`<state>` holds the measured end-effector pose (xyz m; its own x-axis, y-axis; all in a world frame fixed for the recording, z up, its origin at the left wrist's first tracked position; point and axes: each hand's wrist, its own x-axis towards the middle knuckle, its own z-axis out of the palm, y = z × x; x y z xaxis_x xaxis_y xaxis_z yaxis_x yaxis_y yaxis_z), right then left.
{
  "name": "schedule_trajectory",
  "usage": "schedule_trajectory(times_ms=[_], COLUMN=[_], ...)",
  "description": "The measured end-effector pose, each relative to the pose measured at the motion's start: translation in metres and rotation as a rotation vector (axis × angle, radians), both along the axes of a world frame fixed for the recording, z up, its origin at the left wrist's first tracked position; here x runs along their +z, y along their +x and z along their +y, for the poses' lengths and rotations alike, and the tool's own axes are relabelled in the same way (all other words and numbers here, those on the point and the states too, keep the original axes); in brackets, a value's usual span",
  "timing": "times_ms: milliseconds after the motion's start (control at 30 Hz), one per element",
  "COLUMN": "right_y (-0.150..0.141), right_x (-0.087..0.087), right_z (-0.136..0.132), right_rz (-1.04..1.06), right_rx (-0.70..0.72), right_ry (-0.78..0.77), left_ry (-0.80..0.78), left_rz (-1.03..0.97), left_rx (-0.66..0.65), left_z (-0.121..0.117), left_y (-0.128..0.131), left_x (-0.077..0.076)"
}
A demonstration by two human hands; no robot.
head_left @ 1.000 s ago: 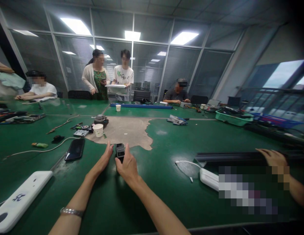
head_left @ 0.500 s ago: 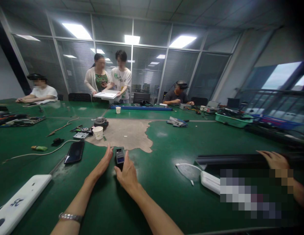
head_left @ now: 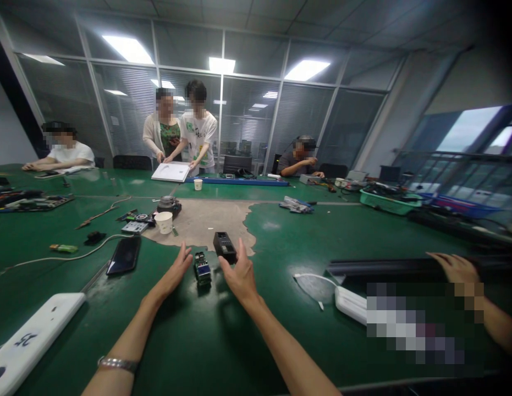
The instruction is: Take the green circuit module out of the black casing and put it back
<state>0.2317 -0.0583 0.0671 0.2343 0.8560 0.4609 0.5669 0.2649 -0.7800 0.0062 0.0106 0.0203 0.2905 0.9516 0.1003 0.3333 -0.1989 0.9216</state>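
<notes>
My right hand [head_left: 240, 275] grips a black plastic casing [head_left: 225, 246] with cut-outs in its face, lifted above the table. A small circuit board with a blue display [head_left: 202, 269] stands on the green table, to the left of the casing. Beside the board, on its left, my left hand [head_left: 179, 269] is open with its fingers stretched forward and holds nothing. Whether those fingertips touch the board I cannot tell.
A black phone [head_left: 124, 256] and a white power strip [head_left: 37, 341] lie on the left. Ahead stands a paper cup [head_left: 164, 222] by loose electronic parts. At right, another person's hand [head_left: 460, 269] rests on a black bar [head_left: 396, 269] near a white adapter [head_left: 350, 305].
The black casing has come off the circuit board and moved right with my right hand, baring the board. Across the table, two people have lowered and tilted a white board.
</notes>
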Motion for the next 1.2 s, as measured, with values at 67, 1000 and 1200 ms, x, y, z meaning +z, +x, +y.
schedule_trajectory(times_ms=[67, 1000, 1200], right_y=[0.018, 0.022, -0.023], right_x=[-0.007, -0.012, 0.001], right_z=[-0.002, -0.025, -0.019], right_rz=[-0.026, 0.082, 0.079], right_rx=[-0.063, 0.004, 0.102], right_ry=[-0.028, -0.054, -0.019], left_ry=[0.047, 0.228, 0.100], left_rz=[0.049, 0.234, 0.065], left_rx=[-0.053, -0.179, -0.059], left_z=[0.000, -0.005, -0.003], left_y=[-0.002, -0.005, -0.004], left_x=[-0.004, -0.005, -0.004])
